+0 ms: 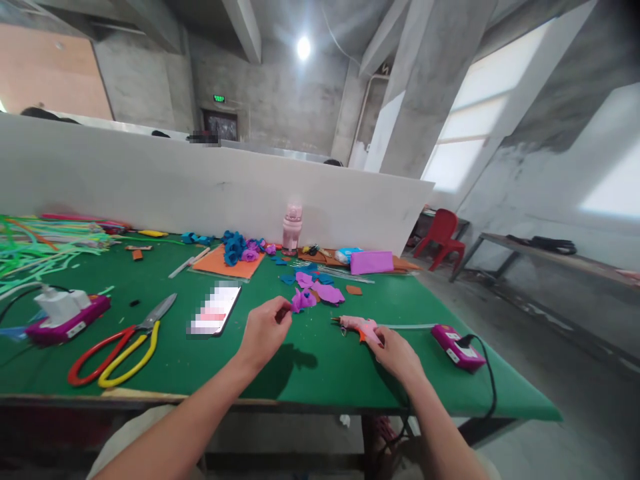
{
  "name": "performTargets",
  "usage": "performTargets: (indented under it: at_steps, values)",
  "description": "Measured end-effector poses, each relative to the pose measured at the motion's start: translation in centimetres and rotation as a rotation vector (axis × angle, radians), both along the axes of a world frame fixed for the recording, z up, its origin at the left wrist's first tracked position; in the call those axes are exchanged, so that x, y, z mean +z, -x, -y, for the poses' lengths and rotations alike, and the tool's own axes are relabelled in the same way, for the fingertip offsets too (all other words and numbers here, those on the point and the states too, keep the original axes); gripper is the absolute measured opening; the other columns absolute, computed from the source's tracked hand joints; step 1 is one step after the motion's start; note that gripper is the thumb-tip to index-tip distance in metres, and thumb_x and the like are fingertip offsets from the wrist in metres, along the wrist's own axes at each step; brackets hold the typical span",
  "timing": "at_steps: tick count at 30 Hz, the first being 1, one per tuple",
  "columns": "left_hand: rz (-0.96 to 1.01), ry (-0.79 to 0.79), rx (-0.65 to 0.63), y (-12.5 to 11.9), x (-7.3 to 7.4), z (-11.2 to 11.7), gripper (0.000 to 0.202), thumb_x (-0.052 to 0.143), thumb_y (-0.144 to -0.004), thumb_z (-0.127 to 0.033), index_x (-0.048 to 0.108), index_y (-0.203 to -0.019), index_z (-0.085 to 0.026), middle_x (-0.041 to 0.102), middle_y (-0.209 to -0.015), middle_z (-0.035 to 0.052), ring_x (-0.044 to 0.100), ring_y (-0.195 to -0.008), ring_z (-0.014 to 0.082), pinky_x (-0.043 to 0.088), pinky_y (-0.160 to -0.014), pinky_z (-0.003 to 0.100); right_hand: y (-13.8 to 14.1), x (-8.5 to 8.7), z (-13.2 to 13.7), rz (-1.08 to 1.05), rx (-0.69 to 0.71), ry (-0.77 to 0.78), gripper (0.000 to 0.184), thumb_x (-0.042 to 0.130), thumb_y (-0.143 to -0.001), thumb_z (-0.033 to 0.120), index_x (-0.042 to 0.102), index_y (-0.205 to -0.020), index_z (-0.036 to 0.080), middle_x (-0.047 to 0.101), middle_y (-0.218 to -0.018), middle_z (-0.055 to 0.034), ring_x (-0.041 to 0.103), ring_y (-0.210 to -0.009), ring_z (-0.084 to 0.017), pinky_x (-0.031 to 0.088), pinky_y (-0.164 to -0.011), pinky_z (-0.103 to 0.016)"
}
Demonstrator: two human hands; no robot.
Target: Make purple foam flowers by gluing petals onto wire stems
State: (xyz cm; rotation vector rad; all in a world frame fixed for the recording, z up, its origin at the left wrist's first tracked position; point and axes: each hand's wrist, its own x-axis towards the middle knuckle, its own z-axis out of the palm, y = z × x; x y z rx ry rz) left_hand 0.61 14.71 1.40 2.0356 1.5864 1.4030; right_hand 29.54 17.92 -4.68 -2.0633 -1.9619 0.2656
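Note:
My left hand (265,331) is closed, its thumb and fingers pinching the edge of a purple paper flower (304,300) above the green table. On the right, my right hand (399,355) grips the handle of a pink glue gun (359,324). The gun lies on its side at table height, its nozzle pointing left, and a pale glue stick (410,327) sticks out of its back end. Loose purple petals (329,294) and blue paper pieces (313,269) are scattered just beyond the flower.
Scissors (149,323) with red and yellow handles and a phone (217,308) lie to the left. Purple power strips (70,321) stand at both sides. Finished-looking blue flowers (234,248) rest on orange sheets (229,265). A pink bottle (293,229) stands by the white partition (215,180).

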Motion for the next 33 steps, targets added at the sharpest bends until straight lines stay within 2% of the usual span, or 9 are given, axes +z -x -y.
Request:
performTargets:
  at_steps: [5,10,15,21,24,26,29,31,33]
  values:
    - [0.176,0.081,-0.086,0.1,-0.4,-0.5,0.008,0.055,-0.075,-0.021,0.062,-0.075,-0.018,0.065,-0.065,-0.0003,0.060,-0.062,0.0139,0.043,-0.061,0.024,-0.4,0.3,-0.7,-0.101,0.022,0.070,0.038,0.036,-0.088,0.047,0.061,-0.080,0.018,0.067,-0.072,-0.0054,0.060,-0.068,-0.017,0.034,-0.057,-0.023]
    - [0.468,0.234,-0.228,0.4,-0.1,-1.0,0.022,0.064,-0.072,-0.036,0.065,-0.082,-0.016,0.068,-0.068,0.0022,0.063,-0.064,0.0161,0.047,-0.065,0.026,0.0,1.5,-1.0,-0.096,0.020,0.064,0.043,0.024,-0.093,0.031,0.064,-0.086,0.015,0.068,-0.093,-0.0121,0.060,-0.084,-0.019,0.036,-0.065,-0.024]
    - [0.550,0.279,-0.251,0.4,0.3,-0.9,0.028,0.069,-0.068,-0.038,0.067,-0.084,-0.015,0.070,-0.073,0.0041,0.062,-0.062,0.0152,0.048,-0.063,0.026,0.3,1.8,-0.6,-0.108,0.015,0.131,0.032,0.042,-0.086,0.041,0.062,-0.084,0.016,0.067,-0.071,-0.0065,0.059,-0.067,-0.016,0.033,-0.056,-0.022]
    - [0.677,0.303,-0.319,0.1,0.3,-0.6,0.026,0.072,-0.066,-0.034,0.068,-0.082,-0.014,0.069,-0.072,0.0045,0.061,-0.062,0.0147,0.048,-0.063,0.027,0.6,1.4,-0.1,-0.081,-0.034,0.046,0.017,0.055,-0.074,0.028,0.058,-0.085,0.016,0.065,-0.087,-0.0096,0.059,-0.075,-0.020,0.031,-0.055,-0.025]
    - [0.757,0.317,-0.378,0.1,0.3,-0.6,0.023,0.073,-0.065,-0.032,0.068,-0.079,-0.014,0.069,-0.071,0.0053,0.061,-0.060,0.0151,0.049,-0.061,0.029,1.3,2.0,0.2,-0.360,-0.079,0.001,0.011,0.051,-0.074,0.023,0.053,-0.082,0.016,0.062,-0.073,-0.0069,0.056,-0.065,-0.017,0.035,-0.054,-0.025]
    - [0.795,0.323,-0.407,0.1,0.3,-0.6,0.022,0.074,-0.064,-0.031,0.068,-0.077,-0.014,0.069,-0.071,0.0055,0.061,-0.059,0.0152,0.050,-0.061,0.029,2.0,2.8,0.7,-0.736,-0.088,-0.014,0.014,0.050,-0.075,0.024,0.048,-0.087,0.018,0.058,-0.065,-0.0015,0.053,-0.055,-0.014,0.038,-0.052,-0.025]
    - [0.824,0.320,-0.419,0.2,0.0,-0.7,0.020,0.075,-0.063,-0.030,0.068,-0.075,-0.015,0.070,-0.071,0.0052,0.061,-0.058,0.0145,0.050,-0.061,0.029,3.5,4.2,1.7,-1.307,0.066,0.060,0.024,0.058,-0.068,0.025,0.048,-0.089,0.019,0.052,-0.062,0.0047,0.046,-0.047,-0.009,0.038,-0.047,-0.022]
    - [0.818,0.308,-0.414,0.3,-0.2,-0.9,0.019,0.074,-0.065,-0.030,0.069,-0.076,-0.015,0.070,-0.070,0.0047,0.061,-0.059,0.0138,0.049,-0.062,0.028,4.7,5.0,2.4,-1.553,0.167,0.166,0.024,0.061,-0.066,0.026,0.053,-0.087,0.017,0.050,-0.061,0.0047,0.043,-0.046,-0.008,0.039,-0.046,-0.021]
    - [0.803,0.294,-0.404,0.5,-0.5,-1.1,0.019,0.073,-0.067,-0.030,0.069,-0.077,-0.015,0.069,-0.069,0.0040,0.061,-0.060,0.0135,0.049,-0.063,0.027,5.8,5.6,3.0,-1.720,0.170,0.212,0.023,0.057,-0.072,0.034,0.057,-0.086,0.016,0.051,-0.062,0.0022,0.048,-0.050,-0.009,0.044,-0.050,-0.024]
